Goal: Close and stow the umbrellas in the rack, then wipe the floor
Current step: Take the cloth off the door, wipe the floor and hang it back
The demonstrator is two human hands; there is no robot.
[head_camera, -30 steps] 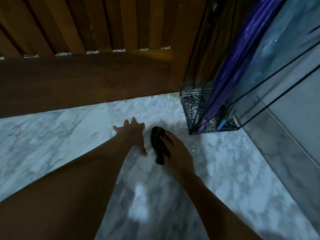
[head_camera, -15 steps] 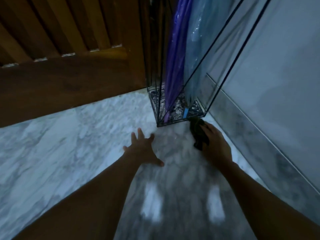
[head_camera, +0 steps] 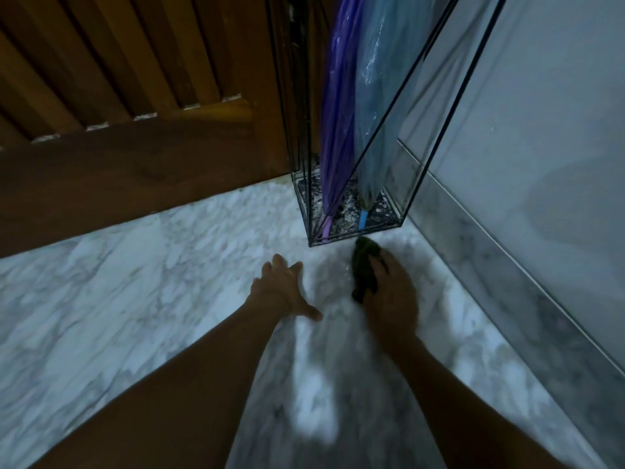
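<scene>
Fingers (head_camera: pixel 380 267) of the right hand (head_camera: pixel 390 296) curl over a dark cloth (head_camera: pixel 362 258), pressing it onto the marble floor (head_camera: pixel 135 299) just before the rack (head_camera: pixel 385 211). Soft and limp, it likely handles best bunched under the palm. The left hand (head_camera: pixel 282 289) rests spread flat nearby.

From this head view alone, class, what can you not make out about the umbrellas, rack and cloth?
Head view:
Purple umbrella and blue umbrella: handles cut off by the top edge.
Wire rack: top cut off likewise.
Dark cloth: partly hidden under the right hand.
Marble floor: wetness unclear, blurred and dim.
</scene>
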